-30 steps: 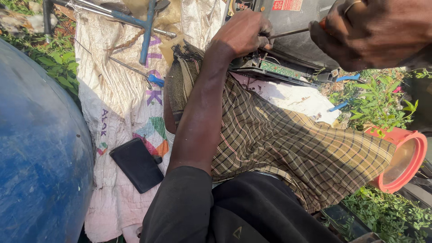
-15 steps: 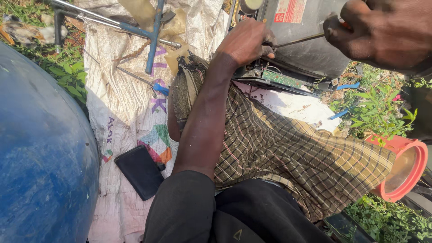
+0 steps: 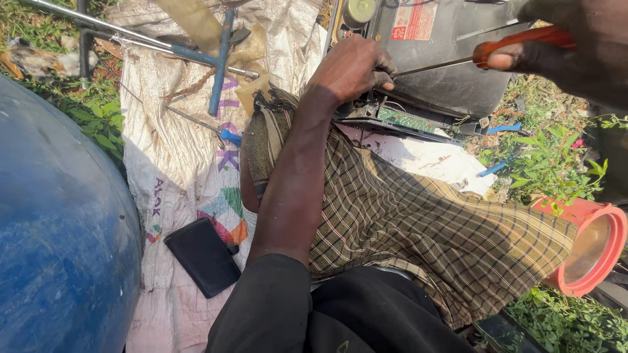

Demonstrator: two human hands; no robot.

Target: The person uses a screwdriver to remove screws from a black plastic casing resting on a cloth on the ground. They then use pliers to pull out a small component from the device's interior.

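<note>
The black casing (image 3: pixel 445 72) of an opened appliance lies at the top of the view, its inside turned up toward the camera. A green circuit board (image 3: pixel 409 120) and thin wires show along the casing's near edge, and a round metal part sits at its top left corner.

The left hand (image 3: pixel 352 70) rests on the casing's near left edge, just above the circuit board. Its fingers are curled together and pressed down against the edge, knuckles up. The forearm runs straight back from the casing over a checked cloth (image 3: pixel 425 229) on the person's lap.

The right hand (image 3: pixel 575 49) is at the casing's right side, fingers wrapped around the reddish handle of a screwdriver (image 3: pixel 484 55). The thumb lies along the handle. The thin shaft points left across the casing, and its tip ends at the left hand's fingertips.

Left of the casing a white woven sack (image 3: pixel 183 170) is spread on the ground. On it lie a blue cross wrench (image 3: pixel 219 62) and a flat black phone (image 3: pixel 203 256). A blue drum (image 3: pixel 59 229) stands further left. An orange cone-shaped part (image 3: pixel 589 245) lies below right of the casing.
</note>
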